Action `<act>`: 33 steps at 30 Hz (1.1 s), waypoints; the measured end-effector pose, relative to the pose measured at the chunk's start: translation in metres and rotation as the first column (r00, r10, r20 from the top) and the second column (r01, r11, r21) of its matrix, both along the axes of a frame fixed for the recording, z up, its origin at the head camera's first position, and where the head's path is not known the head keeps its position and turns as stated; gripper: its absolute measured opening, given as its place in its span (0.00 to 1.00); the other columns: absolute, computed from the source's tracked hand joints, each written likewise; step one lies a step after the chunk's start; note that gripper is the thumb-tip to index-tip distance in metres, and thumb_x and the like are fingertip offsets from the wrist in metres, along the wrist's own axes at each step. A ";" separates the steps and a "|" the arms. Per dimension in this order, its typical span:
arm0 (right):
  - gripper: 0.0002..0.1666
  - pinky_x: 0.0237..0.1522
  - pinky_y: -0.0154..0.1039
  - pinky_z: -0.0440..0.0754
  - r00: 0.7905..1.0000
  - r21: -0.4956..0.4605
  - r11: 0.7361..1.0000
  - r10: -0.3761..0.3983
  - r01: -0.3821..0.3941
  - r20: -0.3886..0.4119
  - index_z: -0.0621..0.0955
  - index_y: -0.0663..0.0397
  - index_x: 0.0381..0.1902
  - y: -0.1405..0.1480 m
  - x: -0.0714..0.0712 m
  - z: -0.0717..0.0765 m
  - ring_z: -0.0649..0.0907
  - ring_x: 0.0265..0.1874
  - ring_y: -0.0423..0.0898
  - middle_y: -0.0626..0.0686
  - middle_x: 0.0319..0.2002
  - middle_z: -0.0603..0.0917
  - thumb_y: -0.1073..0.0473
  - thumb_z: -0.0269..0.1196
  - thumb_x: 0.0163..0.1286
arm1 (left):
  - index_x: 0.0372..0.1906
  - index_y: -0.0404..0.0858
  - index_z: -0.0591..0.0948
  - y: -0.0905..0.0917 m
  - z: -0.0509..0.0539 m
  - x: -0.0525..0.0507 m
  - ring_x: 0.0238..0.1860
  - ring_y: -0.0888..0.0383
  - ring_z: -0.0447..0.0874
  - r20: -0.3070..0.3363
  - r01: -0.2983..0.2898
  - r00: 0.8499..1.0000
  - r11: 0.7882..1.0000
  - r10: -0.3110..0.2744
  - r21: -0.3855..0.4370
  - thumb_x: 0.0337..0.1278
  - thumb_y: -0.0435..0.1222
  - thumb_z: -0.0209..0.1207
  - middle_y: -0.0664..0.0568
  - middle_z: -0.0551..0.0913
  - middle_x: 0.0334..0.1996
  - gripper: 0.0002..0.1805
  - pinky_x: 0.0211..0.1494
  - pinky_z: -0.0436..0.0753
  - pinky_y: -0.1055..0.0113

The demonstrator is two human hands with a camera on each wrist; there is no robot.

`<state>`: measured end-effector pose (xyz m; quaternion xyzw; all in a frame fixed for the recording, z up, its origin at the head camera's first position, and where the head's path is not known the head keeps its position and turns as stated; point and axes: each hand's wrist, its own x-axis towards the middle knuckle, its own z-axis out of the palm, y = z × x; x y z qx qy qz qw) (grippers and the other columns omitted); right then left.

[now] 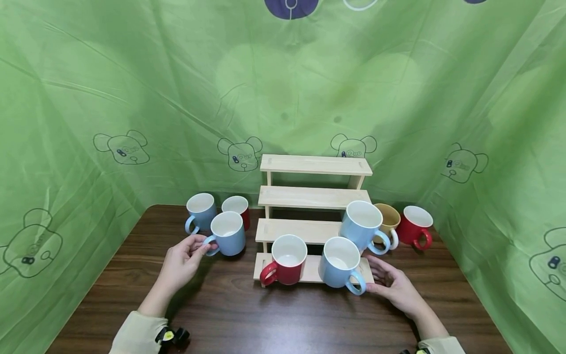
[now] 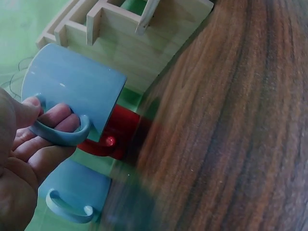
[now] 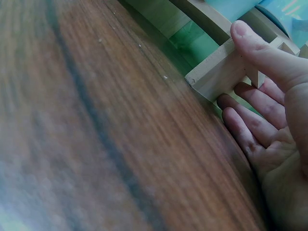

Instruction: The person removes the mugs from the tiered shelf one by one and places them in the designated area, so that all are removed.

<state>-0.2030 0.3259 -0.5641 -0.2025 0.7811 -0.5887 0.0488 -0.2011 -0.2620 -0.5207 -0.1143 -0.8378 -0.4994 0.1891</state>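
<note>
My left hand [image 1: 182, 260] pinches the handle of a light blue mug [image 1: 230, 238], held upright above the table left of the wooden shelf stand [image 1: 296, 231]. In the left wrist view the thumb and fingers close on that handle. At the stand's lower right end, my right hand [image 1: 395, 287] holds the bottom step [image 3: 211, 77] between thumb and fingers. On this step stand a red mug [image 1: 289, 260] and a light blue mug [image 1: 338, 265]. Another light blue mug [image 1: 360, 226] stands on the second step at the right.
Behind the held mug, a blue mug [image 1: 202, 214] and a red mug [image 1: 239, 206] stand on the brown table [image 1: 265, 319]. Right of the stand are a yellow mug [image 1: 386, 216] with a white handle and a red mug [image 1: 413, 228]. Green cloth [image 1: 177, 98] hangs around the table.
</note>
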 end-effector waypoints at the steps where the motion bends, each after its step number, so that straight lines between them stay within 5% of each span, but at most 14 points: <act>1: 0.42 0.60 0.29 0.85 1.000 -0.001 1.000 0.004 -0.004 -0.003 0.67 0.75 0.79 0.000 0.000 0.000 0.85 0.61 0.36 0.73 0.70 0.78 0.73 0.71 0.72 | 0.45 0.35 0.86 0.000 -0.001 0.000 0.42 0.65 0.94 0.000 0.006 1.000 1.000 -0.006 0.003 0.75 0.26 0.66 0.48 0.95 0.39 0.03 0.47 0.87 0.81; 5: 0.42 0.60 0.29 0.85 1.000 0.002 1.000 0.001 -0.001 -0.005 0.67 0.74 0.79 0.001 0.000 -0.001 0.85 0.61 0.36 0.67 0.71 0.80 0.73 0.71 0.72 | 0.44 0.35 0.86 -0.001 -0.005 0.002 0.42 0.64 0.94 -0.005 0.038 0.999 0.999 -0.038 0.005 0.74 0.25 0.66 0.47 0.95 0.39 0.03 0.46 0.88 0.80; 10: 0.42 0.60 0.29 0.85 1.000 -0.005 1.000 -0.013 0.013 0.011 0.68 0.74 0.79 0.001 0.001 -0.001 0.86 0.61 0.36 0.46 0.69 0.83 0.73 0.72 0.72 | 0.45 0.34 0.86 -0.003 -0.008 0.003 0.41 0.63 0.94 -0.008 0.057 0.998 0.998 -0.057 -0.001 0.73 0.23 0.66 0.48 0.95 0.38 0.04 0.44 0.89 0.77; 16: 0.42 0.59 0.30 0.86 1.000 -0.023 1.000 0.004 -0.004 -0.011 0.68 0.75 0.78 0.000 0.001 -0.001 0.86 0.60 0.37 0.51 0.68 0.83 0.75 0.72 0.71 | 0.45 0.34 0.86 -0.007 -0.013 0.002 0.41 0.59 0.95 0.019 0.060 0.998 0.998 -0.060 -0.002 0.73 0.23 0.65 0.48 0.95 0.39 0.05 0.44 0.91 0.74; 23: 0.42 0.58 0.30 0.86 1.000 -0.031 0.999 0.013 -0.013 -0.018 0.68 0.76 0.78 0.001 -0.001 -0.001 0.86 0.61 0.37 0.43 0.69 0.82 0.75 0.72 0.71 | 0.47 0.34 0.86 -0.010 -0.019 0.000 0.42 0.55 0.96 0.046 0.086 0.995 0.996 -0.086 0.015 0.75 0.25 0.65 0.47 0.95 0.40 0.04 0.44 0.92 0.71; 29: 0.41 0.59 0.30 0.85 1.000 -0.030 0.999 0.023 -0.024 -0.017 0.67 0.76 0.78 0.001 0.000 -0.002 0.86 0.61 0.37 0.58 0.68 0.84 0.75 0.70 0.72 | 0.47 0.34 0.86 -0.012 -0.022 0.001 0.42 0.59 0.95 0.063 0.081 0.995 0.996 -0.082 0.021 0.75 0.25 0.65 0.47 0.95 0.40 0.04 0.45 0.91 0.73; 33: 0.42 0.59 0.29 0.85 1.000 -0.024 1.000 0.014 -0.015 -0.010 0.67 0.76 0.78 0.000 -0.001 -0.001 0.86 0.61 0.37 0.54 0.69 0.83 0.74 0.71 0.71 | 0.47 0.32 0.85 -0.013 -0.024 0.001 0.42 0.61 0.95 0.086 0.084 0.992 0.996 -0.087 0.034 0.75 0.24 0.65 0.46 0.95 0.40 0.04 0.46 0.90 0.74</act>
